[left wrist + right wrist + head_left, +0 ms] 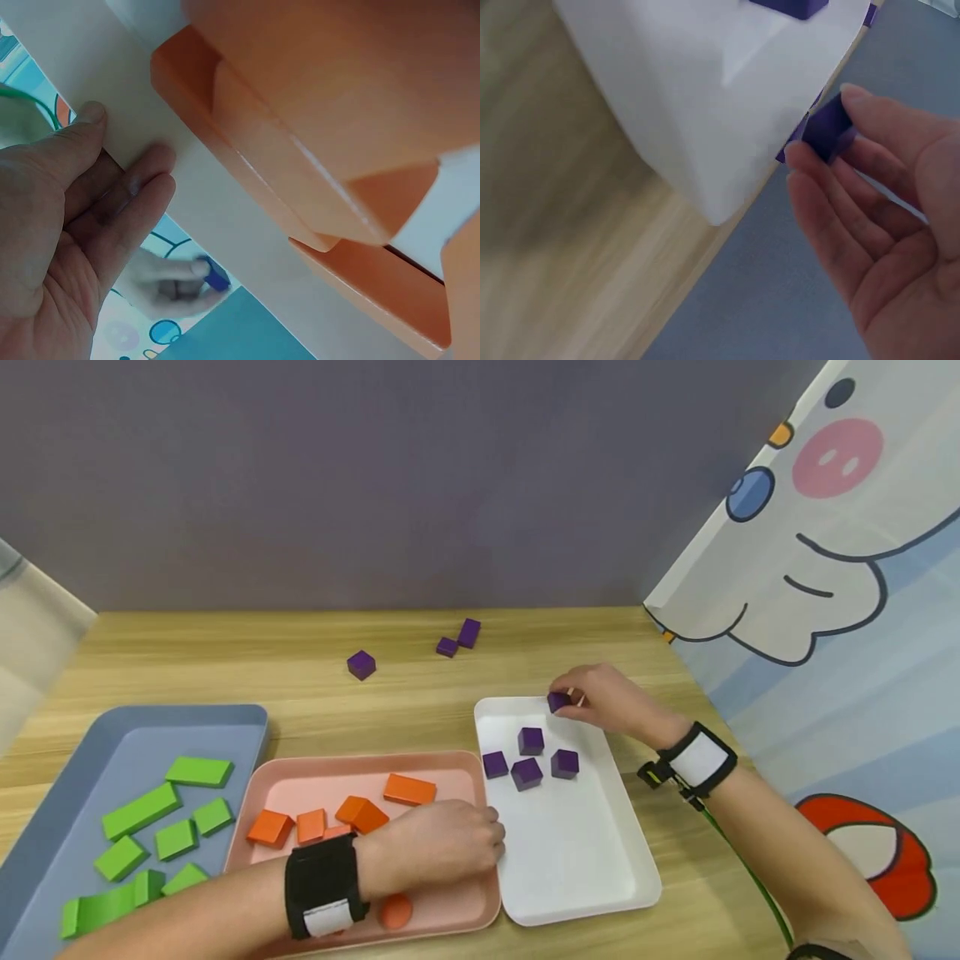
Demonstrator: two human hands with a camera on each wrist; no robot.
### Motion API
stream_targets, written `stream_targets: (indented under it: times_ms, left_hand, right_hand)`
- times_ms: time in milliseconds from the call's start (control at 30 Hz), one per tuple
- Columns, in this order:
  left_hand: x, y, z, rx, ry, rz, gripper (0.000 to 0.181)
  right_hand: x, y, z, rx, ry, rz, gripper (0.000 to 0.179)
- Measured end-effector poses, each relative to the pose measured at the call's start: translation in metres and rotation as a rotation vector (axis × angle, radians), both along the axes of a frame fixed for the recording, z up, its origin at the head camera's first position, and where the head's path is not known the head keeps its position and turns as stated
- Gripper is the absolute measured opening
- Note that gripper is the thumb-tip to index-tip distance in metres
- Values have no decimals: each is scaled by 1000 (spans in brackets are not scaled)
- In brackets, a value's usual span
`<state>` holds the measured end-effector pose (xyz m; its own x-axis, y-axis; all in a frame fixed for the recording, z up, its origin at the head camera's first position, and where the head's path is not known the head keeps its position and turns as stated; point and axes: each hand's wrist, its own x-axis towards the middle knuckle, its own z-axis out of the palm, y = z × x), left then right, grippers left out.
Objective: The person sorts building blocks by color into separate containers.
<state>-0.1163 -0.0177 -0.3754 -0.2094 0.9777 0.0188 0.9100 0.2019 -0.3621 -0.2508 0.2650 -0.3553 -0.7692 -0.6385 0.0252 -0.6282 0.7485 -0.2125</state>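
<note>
My right hand (600, 697) pinches a purple block (829, 131) between thumb and fingertips, over the far right corner of the white tray (570, 877). Inside that tray lie several purple blocks, one (531, 741) of them closest to the hand. My left hand (442, 839) hovers at the right side of the pink tray (375, 766), beside the white tray's left edge. In the left wrist view its fingers are loosely bent with nothing between them, and the fingertips overlap the tray's pale wall. Orange blocks (409, 789) lie around that wrist, some partly hidden by the forearm.
Three more purple blocks stand on the wooden table behind the trays: one (362, 665) at left and a pair (468, 633) farther back. A blue-grey tray (127, 720) with several green blocks (141, 811) is at left. A grey wall and a cartoon-print curtain (862, 610) border the table.
</note>
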Motion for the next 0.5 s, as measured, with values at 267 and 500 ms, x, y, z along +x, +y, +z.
stream_targets:
  times_ms: [267,500]
  left_hand:
    - [-1,0,0,5,-14,2,12]
    - [-2,0,-1,3,-12,3,12]
  right_hand:
    - [23,7,-10,66,-59,23,27]
    - [23,4,-21,102,-52,58,21]
